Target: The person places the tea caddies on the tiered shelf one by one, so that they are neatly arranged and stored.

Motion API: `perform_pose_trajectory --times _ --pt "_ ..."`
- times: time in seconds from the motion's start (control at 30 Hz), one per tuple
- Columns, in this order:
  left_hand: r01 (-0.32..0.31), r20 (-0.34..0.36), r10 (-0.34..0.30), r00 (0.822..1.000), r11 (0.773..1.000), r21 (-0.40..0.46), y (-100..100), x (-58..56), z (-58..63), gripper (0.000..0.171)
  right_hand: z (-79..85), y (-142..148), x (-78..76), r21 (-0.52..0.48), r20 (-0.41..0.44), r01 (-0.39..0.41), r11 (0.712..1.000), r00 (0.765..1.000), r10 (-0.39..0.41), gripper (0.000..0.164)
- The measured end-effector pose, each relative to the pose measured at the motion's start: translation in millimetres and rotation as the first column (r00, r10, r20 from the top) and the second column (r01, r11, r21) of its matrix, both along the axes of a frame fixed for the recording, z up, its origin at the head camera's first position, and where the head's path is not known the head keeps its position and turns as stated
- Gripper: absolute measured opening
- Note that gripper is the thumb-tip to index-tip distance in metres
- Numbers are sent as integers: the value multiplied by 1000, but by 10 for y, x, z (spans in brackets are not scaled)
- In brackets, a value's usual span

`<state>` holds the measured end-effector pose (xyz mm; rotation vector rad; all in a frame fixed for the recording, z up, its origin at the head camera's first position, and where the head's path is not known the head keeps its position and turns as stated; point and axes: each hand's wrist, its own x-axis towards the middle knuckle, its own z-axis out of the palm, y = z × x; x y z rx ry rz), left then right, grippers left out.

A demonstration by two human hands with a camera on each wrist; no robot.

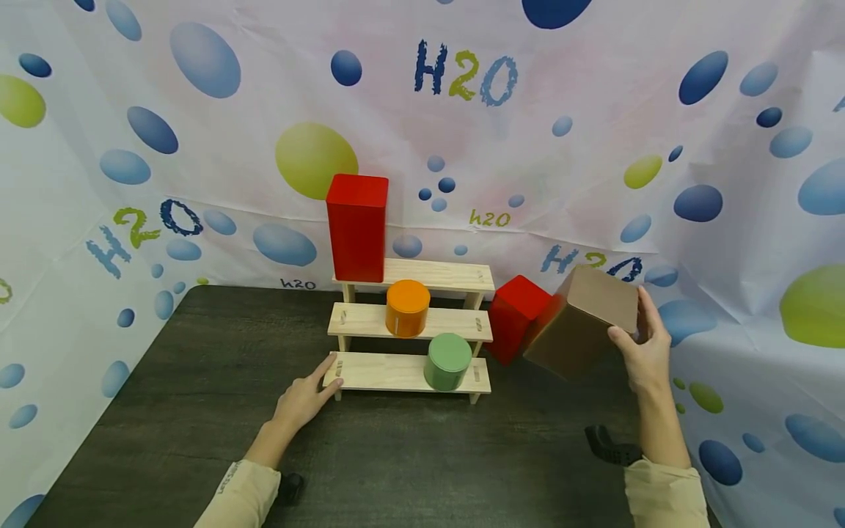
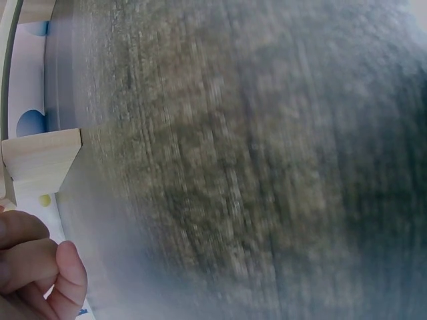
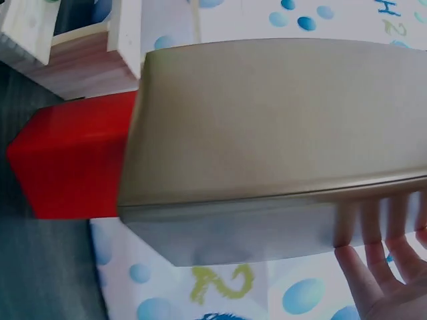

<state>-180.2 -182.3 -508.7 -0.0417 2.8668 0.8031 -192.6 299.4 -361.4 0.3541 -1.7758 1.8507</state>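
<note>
Two hands busy: my right hand (image 1: pixel 643 348) gripped the tilted brown box (image 1: pixel 582 323), red box (image 1: pixel 517 317) just left; left hand (image 1: pixel 305 396) rested flat-fingered against the rack (image 1: pixel 383 371). Next move calls for lifting clear.

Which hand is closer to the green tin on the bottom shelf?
Left. The left hand rests at the bottom shelf's left end, same step as the green tin. The right hand holds the brown box farther off.

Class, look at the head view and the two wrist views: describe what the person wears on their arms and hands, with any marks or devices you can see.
Both hands are bare: left hand, right hand. Each forearm ends in a beige long sleeve, the left sleeve bearing small dark lettering too small to read, the right sleeve plain. A black device sits by the right wrist; another dark one shows by the left cuff.
</note>
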Motion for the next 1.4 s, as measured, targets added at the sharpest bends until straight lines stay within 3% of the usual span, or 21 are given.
perform_pose_trajectory --times 0.2,0.43,0.7,1.0,1.4 --pt "0 -8 0 1000 1000 1 1 -7 -16 69 199 -67 -5 47 4 -51 998 999 51 70" --pt "-1 -6 1 1000 1000 1 -16 -7 -17 70 388 -169 -75 -5 -45 -93 996 995 92 67" --pt "-6 -17 6 1000 1000 -1 -31 10 0 70 446 -372 -262 -2 -73 -121 993 990 121 73" --pt "1 -26 0 1000 1000 16 5 4 -23 67 520 -603 -457 8 24 -76 997 997 76 75" --pt "-6 -21 7 1000 1000 11 1 -12 -31 67 522 -950 -808 26 19 -108 994 994 108 71"
